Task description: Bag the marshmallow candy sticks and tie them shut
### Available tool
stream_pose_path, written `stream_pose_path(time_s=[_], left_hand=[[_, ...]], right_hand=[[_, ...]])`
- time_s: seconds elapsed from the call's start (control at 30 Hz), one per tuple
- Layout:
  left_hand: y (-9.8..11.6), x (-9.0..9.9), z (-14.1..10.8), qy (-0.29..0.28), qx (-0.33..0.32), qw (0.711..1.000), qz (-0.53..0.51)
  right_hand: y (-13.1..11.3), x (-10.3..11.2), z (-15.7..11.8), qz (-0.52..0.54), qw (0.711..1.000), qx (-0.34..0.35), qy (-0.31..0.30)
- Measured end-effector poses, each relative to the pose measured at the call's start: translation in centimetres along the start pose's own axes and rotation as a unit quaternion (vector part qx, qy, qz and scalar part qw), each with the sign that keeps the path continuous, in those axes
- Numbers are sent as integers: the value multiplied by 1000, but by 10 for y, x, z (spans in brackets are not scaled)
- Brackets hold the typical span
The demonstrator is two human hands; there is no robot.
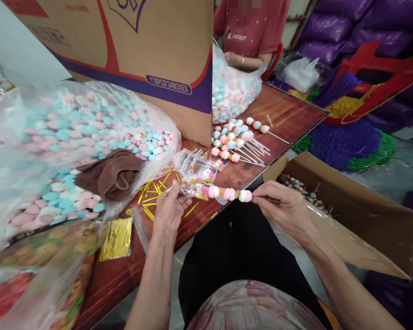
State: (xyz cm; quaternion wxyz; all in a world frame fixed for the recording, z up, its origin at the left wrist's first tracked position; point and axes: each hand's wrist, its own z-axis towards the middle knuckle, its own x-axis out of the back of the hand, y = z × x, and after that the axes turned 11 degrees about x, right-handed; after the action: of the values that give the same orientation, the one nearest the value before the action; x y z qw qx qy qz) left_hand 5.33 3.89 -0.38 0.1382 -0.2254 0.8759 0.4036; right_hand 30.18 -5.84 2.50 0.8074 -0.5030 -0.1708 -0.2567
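Observation:
My left hand (168,211) pinches a small clear printed plastic bag (194,189) by its end. A marshmallow skewer (229,194) with pink, white and orange pieces lies level between my hands, its left end at the bag's mouth. My right hand (284,204) closes on the skewer's right end, where the fingers hide the stick. Just beyond, flat printed bags (194,166) lie on the table. Farther back is a pile of finished-looking skewers (236,137) with white sticks. Loose gold twist ties (151,200) are scattered by my left hand.
A big bag of marshmallows (72,123) covers the table's left, with a brown cloth (110,176) on it. Nearby lies a gold twist-tie packet (117,238). A tall carton (151,55) blocks the back; an open box (358,206) stands right. A person (251,32) sits opposite.

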Motion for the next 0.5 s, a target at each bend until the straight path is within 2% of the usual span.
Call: stream_pose_path(time_s=[0.2, 0.33, 0.5], left_hand=[[1, -1, 1, -1, -6, 1000, 6], [-7, -7, -4, -7, -20, 1000, -13], [-22, -20, -12, -9, -117, 992, -45]], right_hand=[[-3, -3, 0, -1, 1000, 17, 15], [-9, -10, -4, -20, 999, 36, 21], [-13, -24, -10, -25, 998, 28, 41]])
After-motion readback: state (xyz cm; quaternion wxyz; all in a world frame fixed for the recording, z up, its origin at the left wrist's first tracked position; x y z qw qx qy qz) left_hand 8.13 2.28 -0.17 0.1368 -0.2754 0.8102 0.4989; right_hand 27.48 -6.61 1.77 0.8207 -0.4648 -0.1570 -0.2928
